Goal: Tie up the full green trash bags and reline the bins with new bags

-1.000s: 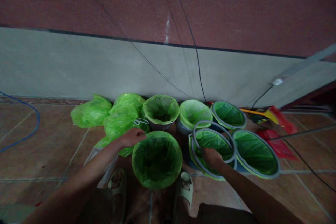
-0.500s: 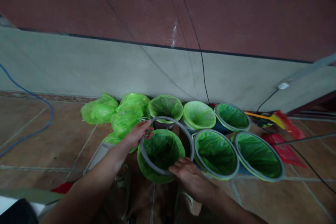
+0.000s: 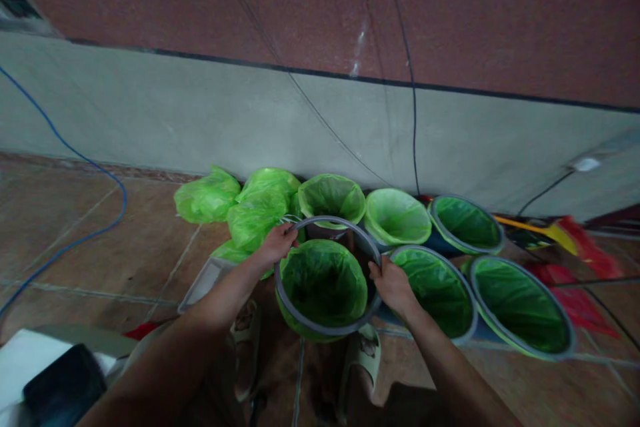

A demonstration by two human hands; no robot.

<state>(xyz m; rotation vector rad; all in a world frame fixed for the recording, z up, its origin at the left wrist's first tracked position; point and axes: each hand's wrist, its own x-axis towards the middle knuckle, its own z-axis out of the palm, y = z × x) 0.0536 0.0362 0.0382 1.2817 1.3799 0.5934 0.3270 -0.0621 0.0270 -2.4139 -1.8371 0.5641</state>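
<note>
A bin lined with a green bag (image 3: 323, 283) stands on the tiled floor between my feet. A grey plastic ring (image 3: 327, 221) lies tilted around its top. My left hand (image 3: 277, 245) grips the ring at its far left side. My right hand (image 3: 391, 283) is closed on the ring's right side. The ring's near edge sits lower than its far edge.
Several more green-lined bins (image 3: 435, 287) stand in rows to the right and behind, some with grey rings. Tied green bags (image 3: 207, 195) lie at the left by the wall. A blue cable (image 3: 75, 160) crosses the floor; red and yellow items (image 3: 575, 240) lie far right.
My right hand lifted a grey ring off the bin at the right and carried it over the near bin. Both hands now hold it around that bin's top.
</note>
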